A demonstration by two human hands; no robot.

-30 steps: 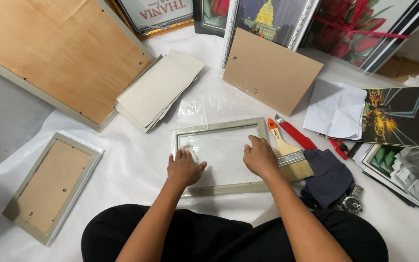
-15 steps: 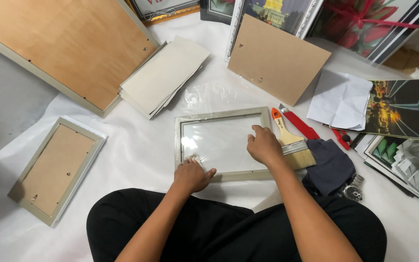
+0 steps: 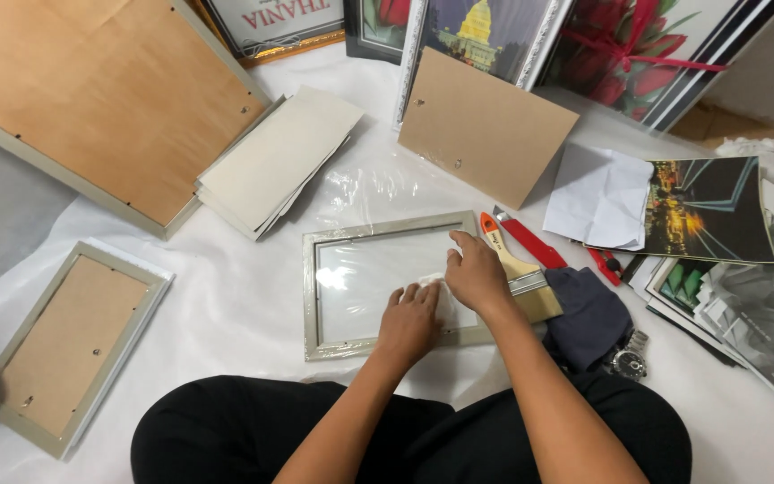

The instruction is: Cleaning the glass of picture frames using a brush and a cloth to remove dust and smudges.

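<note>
Both hands rest on the glass of a small grey frame point(image 3: 378, 287) that lies flat on a white sheet point(image 3: 226, 305) on the floor, straight ahead of the person's crossed legs. The left hand point(image 3: 411, 321) lies palm down near the frame's lower right corner, its fingers point(image 3: 409, 294) loosely together and slightly bent, tips on the glass. The right hand point(image 3: 477, 276) sits just beside it, fingers point(image 3: 459, 255) curled and close, pressing down on a small white wad point(image 3: 436, 285) that shows only as a pale patch between the two hands; what it is made of is hard to tell, and neither hand's palm side can be seen. The right forearm covers part of the frame's right rail. Just right of the frame lies a brush point(image 3: 521, 278) with an orange handle, its bristles partly under the wrist, and beside it a red cutter point(image 3: 535, 244). A dark cloth point(image 3: 589, 314) lies further right, with a wristwatch point(image 3: 627, 358) half hidden at its edge. A second frame point(image 3: 69, 345) lies face down to the left, well apart. A stack of grey boards point(image 3: 275, 161) lies above the frame, and a brown backing board point(image 3: 485, 125) leans against pictures that are cut off at the top edge.
</note>
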